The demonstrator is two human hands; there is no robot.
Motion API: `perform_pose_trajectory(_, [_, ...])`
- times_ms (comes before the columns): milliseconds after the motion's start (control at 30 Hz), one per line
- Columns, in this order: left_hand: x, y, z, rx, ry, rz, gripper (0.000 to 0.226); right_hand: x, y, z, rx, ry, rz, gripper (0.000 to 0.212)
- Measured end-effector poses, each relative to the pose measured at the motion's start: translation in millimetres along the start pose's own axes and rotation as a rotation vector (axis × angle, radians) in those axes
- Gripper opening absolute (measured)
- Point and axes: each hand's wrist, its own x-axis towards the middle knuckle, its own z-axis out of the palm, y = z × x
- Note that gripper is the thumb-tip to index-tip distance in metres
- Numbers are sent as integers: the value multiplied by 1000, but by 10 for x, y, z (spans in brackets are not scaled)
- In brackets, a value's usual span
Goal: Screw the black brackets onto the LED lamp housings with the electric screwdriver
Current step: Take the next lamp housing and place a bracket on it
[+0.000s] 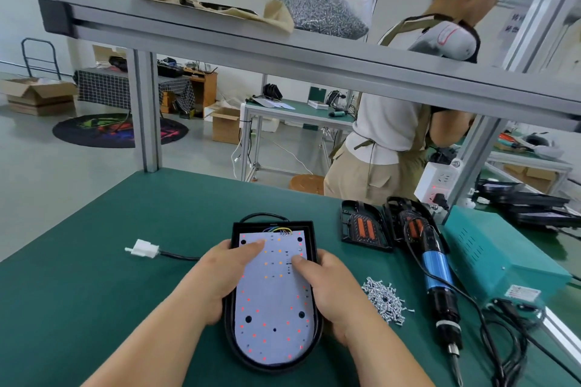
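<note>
Left hand (217, 280) and right hand (333, 289) clasp the LED lamp housing (230, 339) by its sides, thumbs on the white LED board (273, 302), lower centre. Screw pile (385, 297) to its right; electric screwdriver (435, 267) lies lower right.

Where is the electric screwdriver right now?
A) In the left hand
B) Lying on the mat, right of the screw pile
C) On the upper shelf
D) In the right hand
B: the electric screwdriver lies on the green mat just right of the screw pile, while the left hand and right hand both grip the lamp housing.
</note>
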Motion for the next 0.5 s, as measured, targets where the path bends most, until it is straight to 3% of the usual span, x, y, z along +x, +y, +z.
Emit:
perform_pose_trajectory(133, [25,8,-55,-204,-153,-153,39,-47,-53,-13,-115,-48,-19,15])
perform_pose_trajectory(167, [40,7,-66,-216,-170,-174,39,-58,-84,-26,-156,-52,-17,23])
perform_pose_trajectory(233, [77,-5,-66,-203,-172,-168,32,-14,-133,-113,-272,-6,-10,59])
perform_pose_trajectory(333, [133,-27,-12,-168,-116,-109,23,199,-187,-370,-223,241,-34,82])
perform_pose_trajectory(400, [146,-23,23,-136,-84,-91,21,397,-211,-576,-335,437,-73,67])
perform_pose_trajectory(500, [156,-2,56,-103,-66,-94,21,718,-183,-817,-749,546,-69,54])
